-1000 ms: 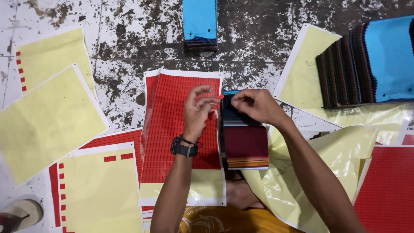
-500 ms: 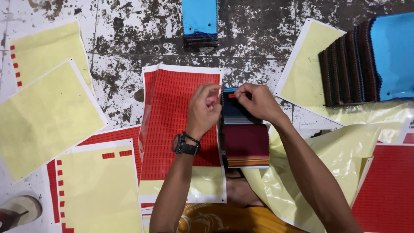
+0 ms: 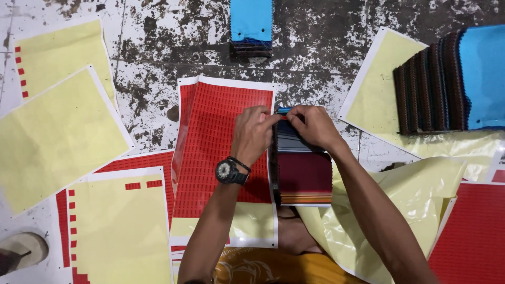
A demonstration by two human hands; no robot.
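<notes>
While my left hand [image 3: 252,134] and right hand [image 3: 314,126] stay together, fingertips pinched at the top edge of the stacked fabric swatch book with the maroon cover [image 3: 304,171], little has changed: the book still sits beside the red sticker sheet with small rectangular labels [image 3: 210,158] on the speckled floor [image 3: 326,58]; hands shifted marginally.

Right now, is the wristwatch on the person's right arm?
No, the dark wristwatch sits on the left wrist, beside the red sticker sheet.
</notes>
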